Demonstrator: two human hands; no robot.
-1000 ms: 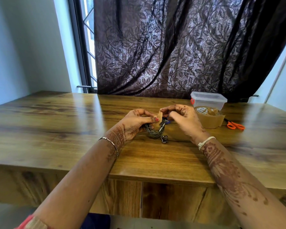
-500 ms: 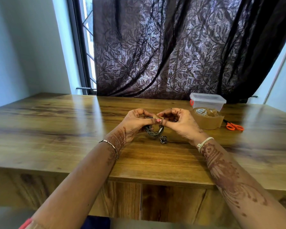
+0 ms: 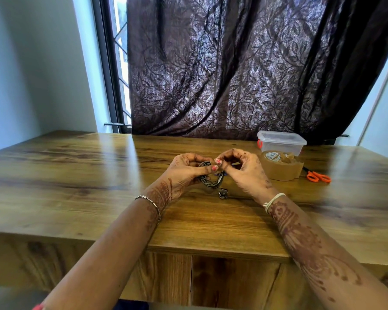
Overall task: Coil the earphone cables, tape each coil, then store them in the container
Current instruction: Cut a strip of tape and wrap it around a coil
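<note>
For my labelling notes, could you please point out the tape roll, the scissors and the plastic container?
Brown tape roll [image 3: 278, 172], head view, on its outer wall.
Orange-handled scissors [image 3: 318, 176], head view, on the orange handles.
Clear lidded container [image 3: 280, 147], head view, on its front wall.

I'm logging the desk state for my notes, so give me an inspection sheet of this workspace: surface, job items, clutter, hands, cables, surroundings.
Surface: glossy wooden table.
Job's things: coiled earphone cable held just above the table; brown tape roll in front of the lidded clear container, far right.
Clutter: orange-handled scissors right of the tape roll.
Hands: left hand grips the coil; right hand pinches at its right edge.
Cables: earbuds lie on the table below the coil.
Surroundings: dark leaf-patterned curtain; window at left.
</note>
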